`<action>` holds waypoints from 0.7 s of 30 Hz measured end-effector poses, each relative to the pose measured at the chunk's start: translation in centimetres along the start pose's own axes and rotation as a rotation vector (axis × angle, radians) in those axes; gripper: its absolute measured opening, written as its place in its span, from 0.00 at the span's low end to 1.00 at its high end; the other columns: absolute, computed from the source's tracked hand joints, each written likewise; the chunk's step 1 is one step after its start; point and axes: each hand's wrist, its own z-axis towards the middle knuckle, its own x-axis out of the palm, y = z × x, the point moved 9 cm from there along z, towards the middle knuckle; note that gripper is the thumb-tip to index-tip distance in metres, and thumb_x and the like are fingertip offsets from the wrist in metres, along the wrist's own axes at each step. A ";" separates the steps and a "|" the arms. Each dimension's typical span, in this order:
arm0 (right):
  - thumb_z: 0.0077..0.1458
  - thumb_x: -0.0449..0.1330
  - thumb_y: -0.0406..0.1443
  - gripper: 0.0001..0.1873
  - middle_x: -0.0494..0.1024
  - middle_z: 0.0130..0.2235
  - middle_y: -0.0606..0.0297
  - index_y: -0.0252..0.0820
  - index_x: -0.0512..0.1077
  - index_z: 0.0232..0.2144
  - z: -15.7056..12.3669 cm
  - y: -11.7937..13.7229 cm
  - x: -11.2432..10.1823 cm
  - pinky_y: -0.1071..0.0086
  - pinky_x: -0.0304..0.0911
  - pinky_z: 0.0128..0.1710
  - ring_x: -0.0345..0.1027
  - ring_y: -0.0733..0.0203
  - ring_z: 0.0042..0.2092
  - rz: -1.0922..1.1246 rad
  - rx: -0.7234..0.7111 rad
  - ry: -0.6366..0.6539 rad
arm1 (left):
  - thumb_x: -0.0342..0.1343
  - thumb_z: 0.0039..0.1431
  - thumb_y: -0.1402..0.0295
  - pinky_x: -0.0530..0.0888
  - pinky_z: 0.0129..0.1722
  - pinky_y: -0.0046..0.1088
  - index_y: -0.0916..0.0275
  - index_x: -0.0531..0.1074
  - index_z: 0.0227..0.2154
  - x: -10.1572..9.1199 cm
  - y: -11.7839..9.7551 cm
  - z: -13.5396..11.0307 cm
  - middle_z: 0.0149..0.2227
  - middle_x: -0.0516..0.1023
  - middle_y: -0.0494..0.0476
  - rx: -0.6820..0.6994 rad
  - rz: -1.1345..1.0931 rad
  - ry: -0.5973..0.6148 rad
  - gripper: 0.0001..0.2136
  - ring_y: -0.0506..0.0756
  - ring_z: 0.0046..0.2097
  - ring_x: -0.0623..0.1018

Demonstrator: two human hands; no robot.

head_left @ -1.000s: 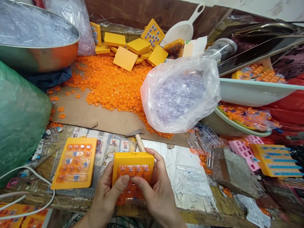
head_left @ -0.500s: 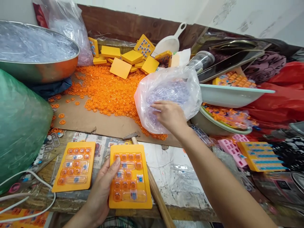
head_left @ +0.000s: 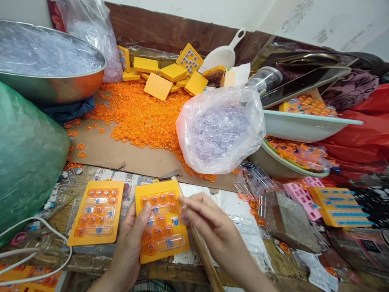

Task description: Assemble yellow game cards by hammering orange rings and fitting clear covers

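Note:
My left hand [head_left: 131,237] grips the left edge of a yellow keypad panel [head_left: 161,221] with orange buttons, thumb on its face. My right hand [head_left: 202,219] hovers at the panel's right edge, fingers pinched on a small clear plastic piece [head_left: 183,211]. A second yellow keypad panel [head_left: 97,213] lies flat just to the left on the wooden bench. Behind the hands stands a clear bag of transparent plastic pieces [head_left: 220,129].
A heap of orange buttons [head_left: 139,117] covers brown cardboard, with yellow panels [head_left: 170,75] stacked behind. A metal bowl [head_left: 51,69] and a green bag [head_left: 27,158] stand left. A hammer handle [head_left: 203,255] lies under my right hand. Bowls [head_left: 304,125], pink and yellow trays [head_left: 337,200] crowd the right.
My right hand left the panel, reached to the clear bag, and has come back to the panel's right edge with a clear piece. The left hand kept holding the panel.

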 end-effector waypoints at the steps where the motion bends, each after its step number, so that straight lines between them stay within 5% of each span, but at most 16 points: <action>1: 0.60 0.54 0.34 0.11 0.74 0.34 0.64 0.47 0.74 0.43 -1.2 -0.9 0.7 0.71 0.70 0.33 0.71 0.63 0.35 0.061 0.077 -0.022 | 0.62 0.52 0.58 0.75 0.47 0.37 0.59 0.64 0.55 0.1 -0.2 0.0 0.46 0.79 0.60 0.049 0.008 0.016 0.28 0.60 0.45 0.80; 5: 0.58 0.57 0.35 0.06 0.77 0.34 0.63 0.45 0.74 0.37 -3.6 -2.6 1.7 0.71 0.70 0.34 0.72 0.61 0.36 0.176 0.180 -0.118 | 0.63 0.50 0.55 0.76 0.44 0.32 0.60 0.69 0.47 -0.1 -0.8 -0.3 0.44 0.80 0.58 0.207 0.133 0.023 0.23 0.59 0.45 0.79; 12: 0.56 0.57 0.28 0.10 0.74 0.35 0.63 0.47 0.71 0.38 -4.0 -0.8 1.8 0.69 0.70 0.36 0.71 0.61 0.37 -0.010 -0.082 -0.254 | 0.62 0.52 0.57 0.76 0.40 0.26 0.60 0.71 0.41 -0.2 -1.3 -1.1 0.39 0.80 0.55 0.328 0.252 0.069 0.17 0.56 0.40 0.78; 15: 0.53 0.61 0.30 0.13 0.71 0.42 0.61 0.48 0.69 0.41 -4.2 -1.8 1.3 0.68 0.71 0.37 0.70 0.61 0.39 0.021 -0.009 -0.355 | 0.63 0.51 0.56 0.76 0.38 0.25 0.59 0.71 0.40 -0.7 -1.4 -1.2 0.38 0.80 0.54 0.334 0.258 0.041 0.17 0.55 0.38 0.78; 17: 0.53 0.62 0.32 0.19 0.71 0.48 0.59 0.50 0.66 0.47 -4.0 -3.1 1.8 0.65 0.71 0.43 0.71 0.60 0.44 0.171 0.130 -0.307 | 0.63 0.49 0.55 0.76 0.36 0.26 0.59 0.71 0.39 -1.0 -1.4 -1.3 0.37 0.80 0.54 0.328 0.271 0.033 0.18 0.55 0.37 0.78; 21: 0.58 0.58 0.36 0.26 0.73 0.53 0.56 0.48 0.60 0.58 -3.6 -3.7 4.4 0.58 0.66 0.53 0.70 0.55 0.52 0.479 0.303 -0.012 | 0.63 0.49 0.53 0.76 0.37 0.27 0.59 0.72 0.39 -0.8 -1.4 -1.6 0.37 0.79 0.55 0.325 0.311 0.071 0.18 0.55 0.36 0.77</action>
